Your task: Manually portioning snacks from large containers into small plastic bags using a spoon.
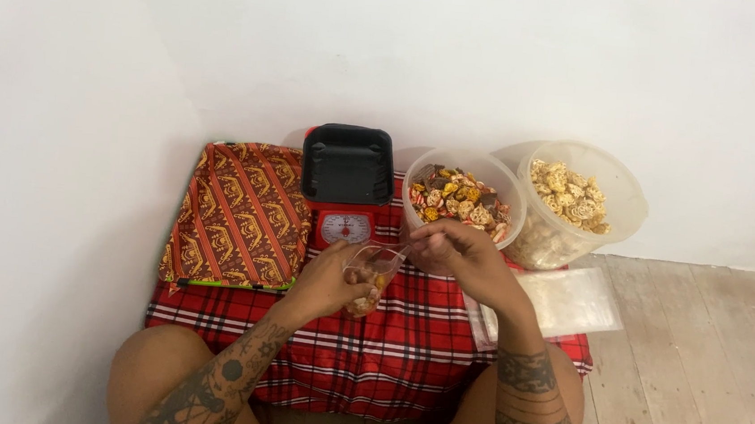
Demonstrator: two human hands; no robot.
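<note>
Over the red plaid cloth [384, 356], the left hand [329, 282] grips a small clear bag [369, 279] partly filled with snacks, the right hand [462, 253] pinches its open edge, and behind stand a scale [345, 226] and two tubs [461, 201].

- Both forearms are bare, with no sleeves in view.
- The left forearm carries dark tattoo work: dotted lines, a round motif and patterned bands running toward the wrist.
- The right forearm bears broad dark bands with geometric patterning.
- The left hand [329, 282] and right hand [462, 253] wear no gloves or rings that can be seen.
- Both knees are bare.
</note>
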